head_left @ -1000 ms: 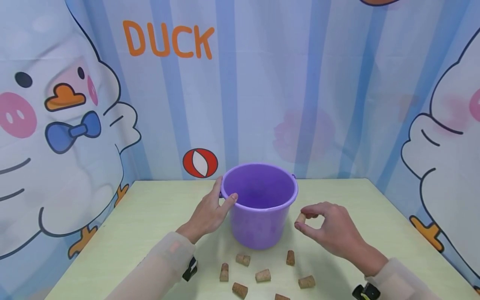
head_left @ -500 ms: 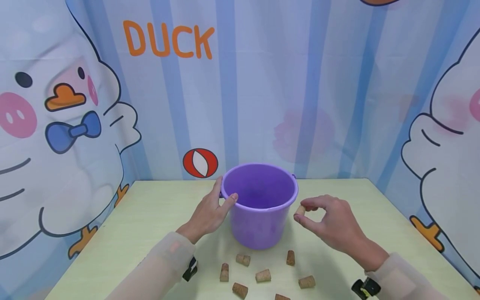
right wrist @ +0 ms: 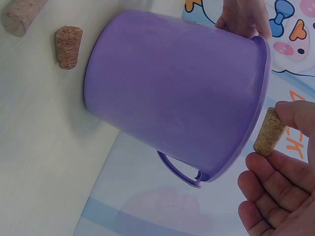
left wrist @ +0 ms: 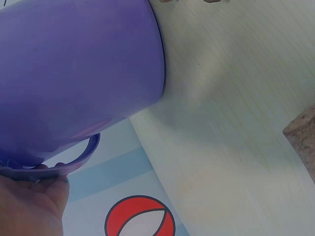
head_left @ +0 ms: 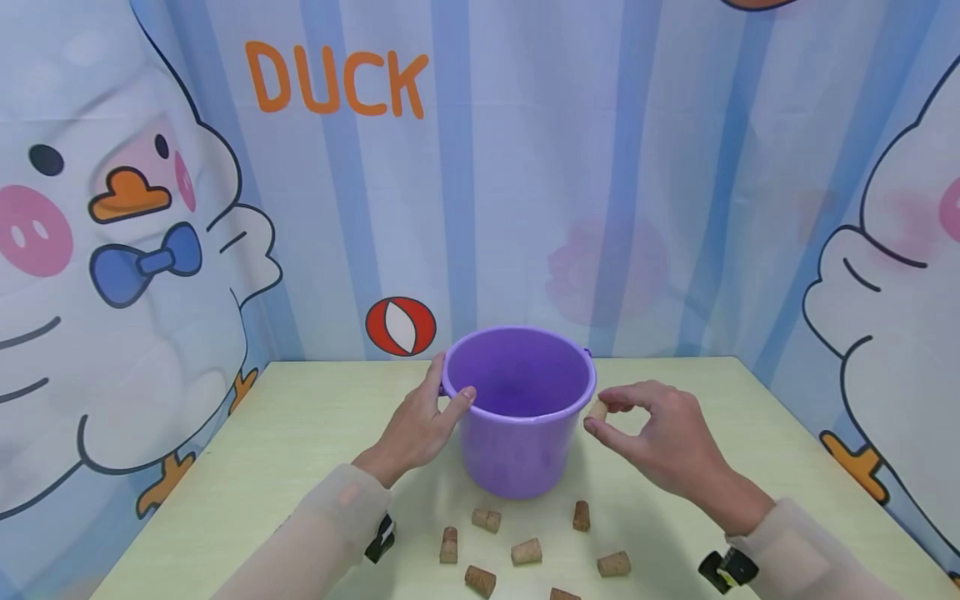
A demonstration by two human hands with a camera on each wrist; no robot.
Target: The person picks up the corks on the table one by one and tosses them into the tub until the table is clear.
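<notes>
A purple bucket [head_left: 516, 458] stands upright on the table, its inside partly in view and its floor hidden. My left hand [head_left: 411, 429] grips the rim at the left, thumb over the front edge. In the left wrist view its fingers [left wrist: 51, 189] show at the rim beside the bucket's handle [left wrist: 81, 160]. To the right of the rim, just outside it, my right hand [head_left: 667, 433] pinches a cork [right wrist: 269, 132] end to end between thumb and fingertips. The other fingers of that hand curl loosely below the cork in the right wrist view.
Several more corks lie scattered on the pale table [head_left: 315, 408] in front of the bucket, one cork [head_left: 581, 516] close to its base and another cork [head_left: 613, 564] nearer the right wrist. A printed duck curtain [head_left: 540, 167] hangs right behind the table's far edge.
My right hand has risen with the pinched cork and shifted slightly left, from beside the bucket's wall up to near rim height. The left hand and the bucket have stayed put.
</notes>
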